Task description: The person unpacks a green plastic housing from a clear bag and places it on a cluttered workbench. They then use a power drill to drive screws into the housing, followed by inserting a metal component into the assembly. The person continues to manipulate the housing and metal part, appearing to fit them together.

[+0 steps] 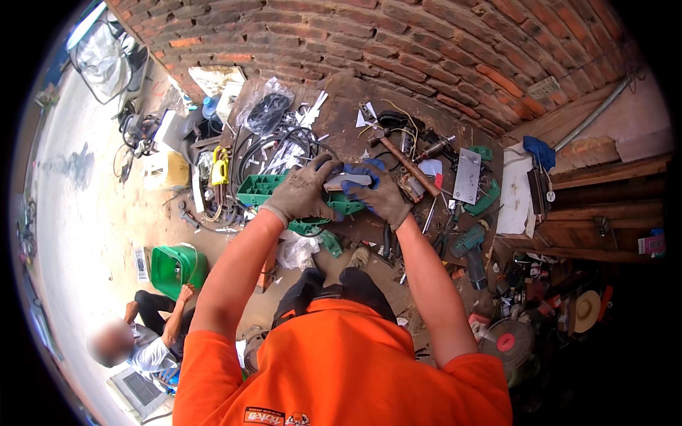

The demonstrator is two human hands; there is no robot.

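Note:
Both my hands wear grey-brown work gloves, the right one with blue showing at its fingers. Over the near part of a cluttered wooden table (341,99), my left hand (302,188) and my right hand (382,195) grip a small grey block-like piece (348,180) between them, fingers curled round its two ends. Its exact kind is too small to make out. Beside and below the left hand is a green compartmented plastic tray (257,189), partly covered by the glove. A wooden-handled hammer (408,165) lies beyond the right hand.
Loops of black cable (245,153) and paper strips cover the table's left. A metal plate (467,175) and a green drill (470,248) lie right. Behind rises a brick wall (369,42). On the floor left are a green bucket (186,268) and a seated person (153,348).

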